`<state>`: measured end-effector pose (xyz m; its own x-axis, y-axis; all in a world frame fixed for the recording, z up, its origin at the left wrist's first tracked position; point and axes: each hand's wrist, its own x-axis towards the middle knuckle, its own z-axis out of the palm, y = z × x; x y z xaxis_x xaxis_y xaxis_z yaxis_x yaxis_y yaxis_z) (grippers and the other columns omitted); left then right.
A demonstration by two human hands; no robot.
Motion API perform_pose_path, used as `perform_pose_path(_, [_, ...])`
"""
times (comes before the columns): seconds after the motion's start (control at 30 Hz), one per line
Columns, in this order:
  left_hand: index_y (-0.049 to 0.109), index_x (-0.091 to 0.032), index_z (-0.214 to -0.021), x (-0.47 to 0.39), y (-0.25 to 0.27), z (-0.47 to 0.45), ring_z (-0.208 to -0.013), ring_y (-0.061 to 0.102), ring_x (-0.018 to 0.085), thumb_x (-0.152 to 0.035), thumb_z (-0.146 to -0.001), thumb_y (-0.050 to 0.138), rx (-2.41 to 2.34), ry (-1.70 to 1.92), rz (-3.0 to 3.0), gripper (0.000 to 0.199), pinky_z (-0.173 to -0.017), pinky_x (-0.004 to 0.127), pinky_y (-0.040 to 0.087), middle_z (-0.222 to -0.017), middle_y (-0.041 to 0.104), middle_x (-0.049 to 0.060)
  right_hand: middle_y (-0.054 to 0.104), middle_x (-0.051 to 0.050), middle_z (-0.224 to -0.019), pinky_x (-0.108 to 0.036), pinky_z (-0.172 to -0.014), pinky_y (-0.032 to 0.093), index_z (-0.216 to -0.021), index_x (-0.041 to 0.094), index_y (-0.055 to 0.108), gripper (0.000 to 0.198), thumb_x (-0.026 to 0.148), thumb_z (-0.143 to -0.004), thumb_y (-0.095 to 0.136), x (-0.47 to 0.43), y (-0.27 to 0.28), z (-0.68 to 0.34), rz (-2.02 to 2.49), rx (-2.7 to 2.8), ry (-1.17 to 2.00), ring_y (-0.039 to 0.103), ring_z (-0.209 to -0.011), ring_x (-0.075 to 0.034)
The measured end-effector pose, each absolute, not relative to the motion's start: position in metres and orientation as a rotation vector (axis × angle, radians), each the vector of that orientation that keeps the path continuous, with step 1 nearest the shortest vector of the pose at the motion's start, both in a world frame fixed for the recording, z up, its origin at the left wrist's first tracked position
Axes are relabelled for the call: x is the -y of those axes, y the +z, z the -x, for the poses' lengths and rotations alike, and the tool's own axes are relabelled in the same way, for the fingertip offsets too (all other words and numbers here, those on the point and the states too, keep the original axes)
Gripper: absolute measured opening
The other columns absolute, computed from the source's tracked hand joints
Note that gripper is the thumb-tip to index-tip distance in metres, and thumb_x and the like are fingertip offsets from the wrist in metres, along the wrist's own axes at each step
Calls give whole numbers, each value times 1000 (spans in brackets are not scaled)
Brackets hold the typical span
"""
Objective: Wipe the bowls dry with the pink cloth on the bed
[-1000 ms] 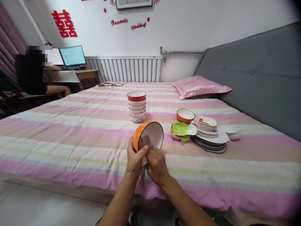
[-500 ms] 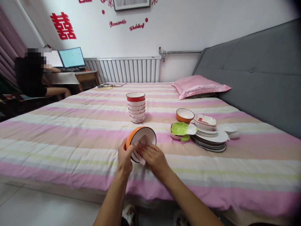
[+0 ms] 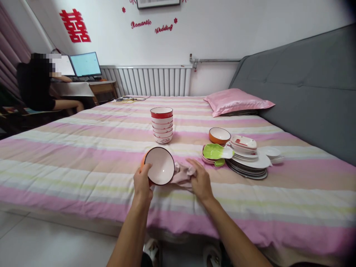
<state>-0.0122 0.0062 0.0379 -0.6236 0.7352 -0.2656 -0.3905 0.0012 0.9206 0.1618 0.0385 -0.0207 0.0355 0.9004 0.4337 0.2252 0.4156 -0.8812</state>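
My left hand [image 3: 143, 182] grips the left rim of an orange bowl [image 3: 160, 167], thumb inside and fingers behind. The bowl is tilted so its white inside faces me. To its right, my right hand [image 3: 200, 180] is closed on a crumpled pale pink cloth [image 3: 183, 175], which reaches to the bowl's right edge. Beyond the bowl stands a stack of red and white bowls [image 3: 162, 126]. Another orange bowl [image 3: 219, 136] rests upright farther right, by a green leaf-shaped dish [image 3: 213, 151].
Right of my hands, a pile of white plates [image 3: 260, 161] carries a small rectangular dish [image 3: 244, 142]. A pink pillow [image 3: 237, 102] lies near the grey headboard [image 3: 300, 89]. Cables [image 3: 130, 99] lie at the bed's far edge. A person [image 3: 36, 87] sits at a desk with monitors.
My right hand has drawn the cloth out of the bowl to the right. The bowl has shifted slightly left and turned more toward me.
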Motion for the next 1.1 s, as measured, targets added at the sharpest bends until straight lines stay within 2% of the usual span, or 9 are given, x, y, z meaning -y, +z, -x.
perform_pose_path(0.07, [60, -16, -81, -5, 41, 12, -54, 54, 13, -32, -54, 67, -1441, 1747, -336, 33, -41, 21, 37, -69, 57, 0, 71, -4, -103, -37, -95, 45, -94, 21, 70, 38, 7, -61, 56, -46, -21, -167, 1134, 1025, 997, 60, -105, -24])
perform_pose_path(0.13, [61, -17, -83, -4, 44, 12, -58, 56, 14, -31, -55, 66, -1416, 1752, -316, 32, -42, 21, 38, -73, 58, 1, 73, -4, -85, -33, -77, 52, -85, 18, 68, 24, 15, -62, 60, -52, -23, -171, 1154, 823, 1117, 66, -87, -23])
perform_pose_path(0.2, [61, -18, -83, -3, 45, 11, -61, 58, 15, -30, -55, 65, -1398, 1755, -308, 31, -42, 21, 39, -76, 59, 1, 71, -3, -73, -28, -63, 52, -80, 16, 65, 19, 23, -63, 61, -55, -23, -172, 1135, 747, 1175, 66, -73, -21])
perform_pose_path(0.27, [61, -19, -83, -3, 45, 10, -63, 58, 16, -30, -55, 66, -1390, 1758, -307, 30, -42, 21, 40, -77, 59, 0, 69, -1, -68, -25, -57, 51, -78, 17, 63, 19, 29, -62, 63, -57, -21, -173, 1086, 681, 1225, 66, -66, -18])
perform_pose_path(0.43, [61, -19, -80, -3, 45, 10, -65, 59, 17, -30, -54, 67, -1355, 1782, -320, 29, -43, 21, 41, -77, 58, 1, 70, 1, -75, -25, -65, 53, -79, 20, 60, 26, 38, -62, 68, -59, -13, -177, 976, 543, 1279, 66, -76, -17])
perform_pose_path(0.63, [61, -19, -79, -3, 43, 9, -66, 58, 17, -30, -54, 68, -1344, 1788, -331, 28, -43, 21, 41, -76, 59, 0, 72, -2, -90, -28, -72, 54, -89, 20, 63, 38, 43, -62, 73, -63, -8, -181, 908, 440, 1317, 65, -88, -19])
perform_pose_path(0.87, [64, -17, -89, 1, 48, 9, -72, 63, 20, -24, -58, 66, -1212, 1817, -333, 31, -55, 24, 49, -79, 65, 3, 72, -5, -90, -32, -70, 54, -90, 19, 63, 41, 52, -67, 64, -61, -7, -181, 927, 529, 1383, 66, -85, -22])
perform_pose_path(0.97, [65, -16, -94, 6, 53, 6, -78, 65, 24, -23, -61, 63, -1041, 1784, -351, 34, -64, 29, 53, -84, 69, 6, 71, -3, -89, -29, -68, 53, -91, 19, 60, 35, 43, -67, 63, -60, -10, -177, 1039, 703, 1244, 66, -81, -20])
perform_pose_path(1.1, [64, -13, -103, 11, 56, -4, -84, 66, 29, -26, -64, 60, -886, 1646, -332, 41, -72, 38, 55, -87, 71, 10, 70, -2, -81, -26, -66, 50, -87, 16, 62, 33, 23, -55, 68, -55, -12, -166, 1098, 873, 1178, 63, -74, -19])
